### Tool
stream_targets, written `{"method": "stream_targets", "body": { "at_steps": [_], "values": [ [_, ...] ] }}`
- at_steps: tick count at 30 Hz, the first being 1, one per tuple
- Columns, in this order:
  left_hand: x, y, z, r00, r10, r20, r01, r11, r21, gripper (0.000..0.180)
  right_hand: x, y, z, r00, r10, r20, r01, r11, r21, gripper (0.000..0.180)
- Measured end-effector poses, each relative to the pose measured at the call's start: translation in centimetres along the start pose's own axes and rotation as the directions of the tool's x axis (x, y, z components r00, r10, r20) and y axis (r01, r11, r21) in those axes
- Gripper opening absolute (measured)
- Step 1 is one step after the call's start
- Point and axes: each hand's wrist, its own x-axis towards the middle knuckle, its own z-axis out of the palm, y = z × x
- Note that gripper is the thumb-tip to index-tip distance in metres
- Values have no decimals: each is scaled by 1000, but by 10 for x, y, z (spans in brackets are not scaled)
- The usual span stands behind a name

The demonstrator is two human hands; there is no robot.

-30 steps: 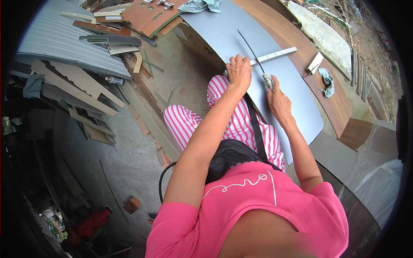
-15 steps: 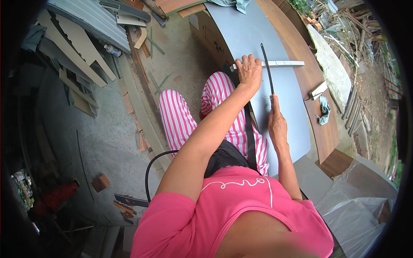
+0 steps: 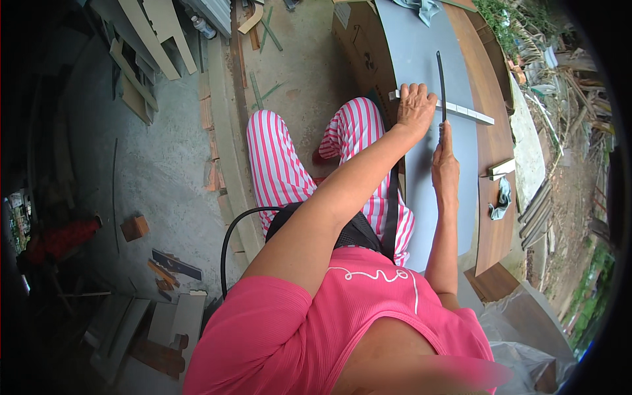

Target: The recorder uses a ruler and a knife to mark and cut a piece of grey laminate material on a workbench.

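Observation:
A pale grey-white strip with evenly spaced cross lines lies across a blue-grey board. My left hand is closed over the strip near its left end, pressing it down on the board. In my right hand is a long, thin, dark hacksaw blade, gripped at its near end with the tip pointing away from me. The blade crosses the strip just right of my left fingers. Whether its edge bites into the strip is too small to tell.
Under the board stands a cardboard box; a brown wood-grain panel runs along its right. On that panel lie a short pale offcut and a crumpled cloth. Another cloth lies at the far end. Cut panels lean at left.
The whole view has shifted, moving the scene right and down in places. The strip now slants down to the right. Both hands keep their grips, and the blade stays across the strip.

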Motion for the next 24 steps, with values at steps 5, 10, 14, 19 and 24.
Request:
{"method": "stream_targets", "body": {
  "at_steps": [5, 10, 14, 19, 24],
  "values": [
    [-2, -3, 4, 1000, -1, -28, 1, 1000, 14, 14, -47, 1, -7, 991, 75, 107, -73, 997, -23, 54],
    [-2, -4, 4, 1000, 0, -24, 0, 1000, -2, 15, -45, -4, -5, 994, 71, 79, -72, 997, 5, 54],
    [-3, -3, 1, 1000, 11, -19, -11, 1000, 6, 16, -4, 2, 7, 997, 61, 44, -61, 998, -6, 51],
    [-3, 0, -3, 1000, -6, 19, 6, 1000, 7, 17, 6, -1, 3, 992, 104, 74, -104, 995, 2, 50],
    [-3, -4, 2, 999, -18, 46, 17, 999, 27, 19, -39, 5, -1, 997, 41, 65, -41, 999, -10, 53]
  ]
}}
